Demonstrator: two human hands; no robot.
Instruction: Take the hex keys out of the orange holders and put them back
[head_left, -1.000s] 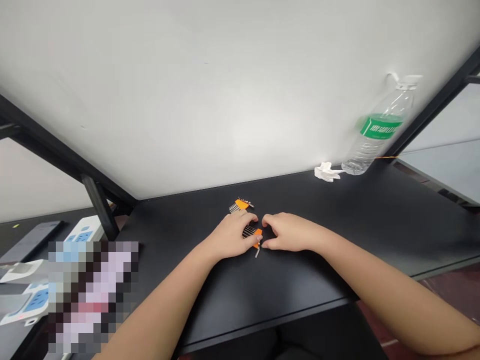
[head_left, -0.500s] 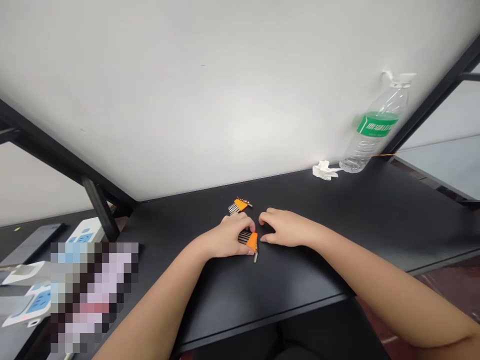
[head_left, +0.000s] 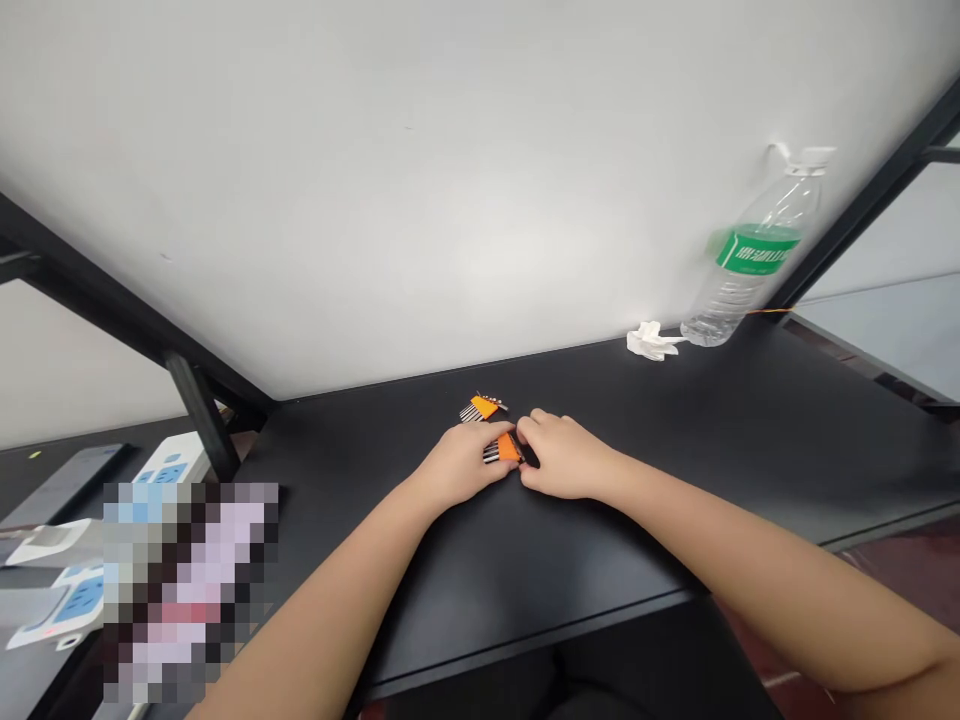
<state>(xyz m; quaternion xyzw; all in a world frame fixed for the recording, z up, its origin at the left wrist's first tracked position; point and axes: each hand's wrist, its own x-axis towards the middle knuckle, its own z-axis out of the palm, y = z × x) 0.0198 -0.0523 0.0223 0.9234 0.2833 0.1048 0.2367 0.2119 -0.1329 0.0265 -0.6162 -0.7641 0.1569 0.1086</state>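
Note:
A hex key set (head_left: 508, 447) with an orange holder and several metal keys is held just over the black tabletop. My left hand (head_left: 459, 462) is closed on it, thumb on the near side and fingers on the far side, partly covering the keys. My right hand (head_left: 566, 455) has its thumb and curled fingers against the set's right end, where the short bent ends are. The fingertips hide exactly what they pinch. Just beyond my left hand, a second orange hex key set (head_left: 484, 407) lies on the tabletop (head_left: 517, 580).
A clear water bottle (head_left: 761, 250) with a green label stands at the back right against the white wall. Beside it lies a crumpled white tissue (head_left: 651, 341). Power strips (head_left: 75, 600) and a blurred-out item (head_left: 195, 590) are at the left, past a black frame post (head_left: 199, 415).
My left hand has turned the hex key set and brought it slightly farther from me. My right hand's fingers have closed in from beside it onto its right end.

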